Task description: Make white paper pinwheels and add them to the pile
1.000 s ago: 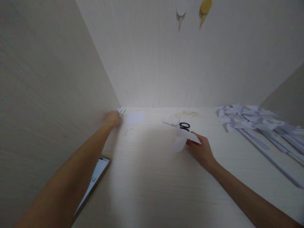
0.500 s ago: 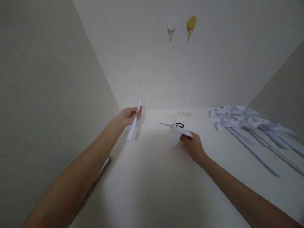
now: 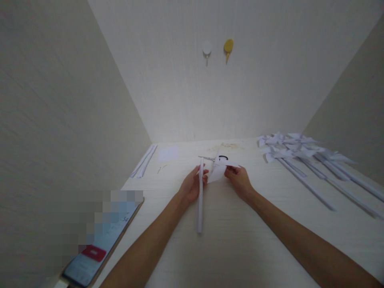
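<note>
Swinging in from the wall, the left hand (image 3: pixel 192 186) is gripping a paper stick (image 3: pixel 200 196) upright beside the folded paper (image 3: pixel 218 170), which the right hand (image 3: pixel 238 180) is pinching above the desk (image 3: pixel 240 240), apparently for joining.

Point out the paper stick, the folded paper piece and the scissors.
paper stick (image 3: pixel 200 200), head view, middle of its shaft.
folded paper piece (image 3: pixel 216 173), head view, its lower flap.
scissors (image 3: pixel 222 158), head view, black handle loop.

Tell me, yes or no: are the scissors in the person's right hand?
No, the right hand pinches a folded white paper piece, while the scissors lie on the table just behind it.
</note>
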`<state>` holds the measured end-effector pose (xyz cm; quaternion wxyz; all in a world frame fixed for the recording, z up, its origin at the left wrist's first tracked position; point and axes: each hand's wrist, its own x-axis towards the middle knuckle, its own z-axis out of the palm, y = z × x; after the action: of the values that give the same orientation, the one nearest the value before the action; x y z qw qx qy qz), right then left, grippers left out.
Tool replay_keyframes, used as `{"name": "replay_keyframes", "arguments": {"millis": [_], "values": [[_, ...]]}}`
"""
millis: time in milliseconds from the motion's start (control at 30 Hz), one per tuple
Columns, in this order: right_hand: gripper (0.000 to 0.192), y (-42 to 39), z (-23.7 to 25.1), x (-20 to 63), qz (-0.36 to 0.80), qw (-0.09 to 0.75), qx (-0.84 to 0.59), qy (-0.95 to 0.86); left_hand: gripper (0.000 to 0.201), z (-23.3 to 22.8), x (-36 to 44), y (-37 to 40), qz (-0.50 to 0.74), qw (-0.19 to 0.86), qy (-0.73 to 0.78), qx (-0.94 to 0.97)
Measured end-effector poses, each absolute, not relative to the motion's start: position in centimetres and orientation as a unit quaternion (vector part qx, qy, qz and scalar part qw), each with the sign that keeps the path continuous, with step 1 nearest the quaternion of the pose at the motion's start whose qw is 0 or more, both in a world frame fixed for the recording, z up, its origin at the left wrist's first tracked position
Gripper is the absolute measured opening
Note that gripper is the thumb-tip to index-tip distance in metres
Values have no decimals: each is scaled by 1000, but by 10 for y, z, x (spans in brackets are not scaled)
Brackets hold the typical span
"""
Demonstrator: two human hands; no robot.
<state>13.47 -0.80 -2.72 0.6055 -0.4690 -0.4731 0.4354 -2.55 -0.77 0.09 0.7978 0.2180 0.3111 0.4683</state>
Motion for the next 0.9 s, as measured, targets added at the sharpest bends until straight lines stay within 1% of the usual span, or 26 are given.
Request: {"name": "replay_keyframes", "arguments": {"millis": [100,200,433,567,733,900], "values": [[13,-8,-27,135,424,599,-482,-479,16,-3,-24,-7,517,767,291,245],[17,-9,-26,134,428,595,-481,-481,15,-5,-24,-5,529,754,296,252],[16,-9,-26,135,446,595,-467,-479,18,-5,-24,-3,503,785,294,214],[18,-9,-28,135,450,593,-463,-481,18,-5,-25,-4,497,791,278,223],[15,-9,-29,135,440,586,-464,-498,19,-4,-25,-5,489,791,288,226],[20,-10,-29,134,434,580,-460,-513,20,-2,-24,-6,477,791,292,246]]}}
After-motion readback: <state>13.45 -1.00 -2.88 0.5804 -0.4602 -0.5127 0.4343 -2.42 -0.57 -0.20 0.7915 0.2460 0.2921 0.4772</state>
